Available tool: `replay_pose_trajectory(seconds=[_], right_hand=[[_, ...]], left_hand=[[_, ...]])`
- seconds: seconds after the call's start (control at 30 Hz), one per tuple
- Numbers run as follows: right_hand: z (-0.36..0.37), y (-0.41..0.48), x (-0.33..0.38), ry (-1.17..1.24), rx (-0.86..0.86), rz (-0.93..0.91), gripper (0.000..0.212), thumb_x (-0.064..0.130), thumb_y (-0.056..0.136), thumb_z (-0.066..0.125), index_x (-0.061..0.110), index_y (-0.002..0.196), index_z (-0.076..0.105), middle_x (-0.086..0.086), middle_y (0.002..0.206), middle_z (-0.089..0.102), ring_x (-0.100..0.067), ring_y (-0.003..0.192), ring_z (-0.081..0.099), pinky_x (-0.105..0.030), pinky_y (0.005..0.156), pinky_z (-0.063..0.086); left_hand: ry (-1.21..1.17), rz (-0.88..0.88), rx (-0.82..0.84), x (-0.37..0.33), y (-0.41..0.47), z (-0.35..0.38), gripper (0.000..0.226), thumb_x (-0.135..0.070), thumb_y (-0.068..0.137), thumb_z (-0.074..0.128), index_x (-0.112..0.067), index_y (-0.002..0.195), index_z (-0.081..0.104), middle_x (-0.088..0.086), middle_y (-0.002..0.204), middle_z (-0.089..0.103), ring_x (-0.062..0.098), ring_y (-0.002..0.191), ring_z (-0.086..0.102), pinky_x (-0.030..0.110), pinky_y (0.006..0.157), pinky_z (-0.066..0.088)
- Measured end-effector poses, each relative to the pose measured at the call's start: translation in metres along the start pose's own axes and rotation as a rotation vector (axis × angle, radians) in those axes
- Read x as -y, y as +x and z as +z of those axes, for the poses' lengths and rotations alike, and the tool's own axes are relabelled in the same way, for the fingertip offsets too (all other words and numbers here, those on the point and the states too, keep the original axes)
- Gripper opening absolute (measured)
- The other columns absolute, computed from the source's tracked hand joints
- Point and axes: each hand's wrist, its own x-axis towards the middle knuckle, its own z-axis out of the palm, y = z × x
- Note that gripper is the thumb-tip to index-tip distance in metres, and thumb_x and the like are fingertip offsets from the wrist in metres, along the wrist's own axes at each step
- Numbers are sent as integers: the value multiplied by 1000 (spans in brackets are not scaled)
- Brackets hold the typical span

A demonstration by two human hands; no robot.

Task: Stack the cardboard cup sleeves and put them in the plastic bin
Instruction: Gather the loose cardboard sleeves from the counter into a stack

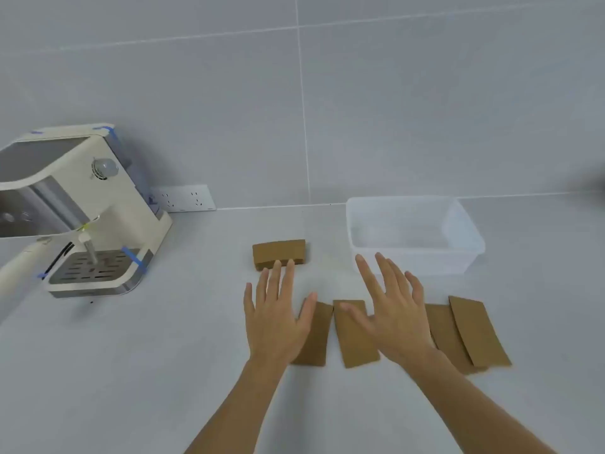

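Two open hands over brown cup sleeves

The left hand [276, 317] and right hand [394, 317] are spread flat, holding nothing. Four sleeves [355, 335] lie in a row under them, one more sleeve [279, 252] sits farther back, beside the clear plastic bin [465, 237].

**Open counter, crowded centre**

Bare grey countertop [131, 371] lies free left of the flat brown cardboard sleeves [355, 335]. The clear plastic bin [465, 244] blocks the far right; the cream espresso machine [98, 208] blocks the far left.
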Motion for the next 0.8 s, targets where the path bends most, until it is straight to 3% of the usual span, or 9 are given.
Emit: replay_pose_trajectory(seconds=[0.27, 0.33, 0.43, 0.6, 0.67, 0.73, 0.8], right_hand=[[41, -23, -2, -21, 75, 67, 75, 66, 81, 30, 23, 142, 34, -16, 139, 50, -32, 126, 50, -48, 100, 41], [51, -31, -1, -1, 134, 87, 77, 69, 81, 31, 26, 145, 24, -14, 146, 41, -29, 133, 42, -44, 107, 34], [63, -39, 0, 30, 212, 108, 82, 72, 79, 24, 27, 147, 13, -9, 153, 30, -24, 139, 31, -39, 111, 26], [71, -48, 5, 45, 293, 113, 86, 72, 76, 13, 25, 147, 14, -7, 154, 29, -20, 140, 30, -34, 112, 25], [70, -50, 8, 11, 289, 120, 82, 69, 78, 20, 19, 143, 32, -11, 145, 43, -23, 132, 43, -36, 106, 36], [67, -49, 12, -11, 277, 128, 74, 64, 78, 33, 13, 127, 55, -13, 126, 63, -26, 114, 61, -38, 91, 50], [69, -50, 12, -10, 273, 112, 70, 62, 81, 37, 12, 130, 52, -13, 133, 57, -28, 122, 54, -40, 98, 45]], left_hand=[[65, 40, 121, 10, -25, 34, 72, -65, 85, 16, -27, 146, 17, 1, 155, 25, 21, 144, 18, 40, 115, 3], [64, 43, 165, 10, -31, 41, 72, -64, 85, 15, -26, 146, 15, 0, 156, 23, 21, 144, 15, 40, 115, 1], [64, 47, 203, 9, -38, 48, 75, -65, 84, 7, -24, 147, 14, 0, 156, 22, 21, 144, 14, 39, 115, 0], [93, 38, 278, 14, -47, 59, 70, -62, 89, 17, -25, 147, 7, -2, 159, 11, 18, 146, 4, 34, 113, -9], [105, 39, 297, 15, -51, 61, 69, -61, 90, 16, -23, 148, 7, -2, 159, 11, 18, 146, 4, 35, 115, -7], [122, 44, 305, 16, -53, 63, 69, -60, 90, 15, -22, 148, 8, -1, 159, 10, 18, 146, 3, 36, 115, -7], [133, 45, 305, 16, -54, 63, 69, -60, 90, 13, -22, 148, 7, -1, 159, 8, 17, 146, 2, 36, 115, -8]])
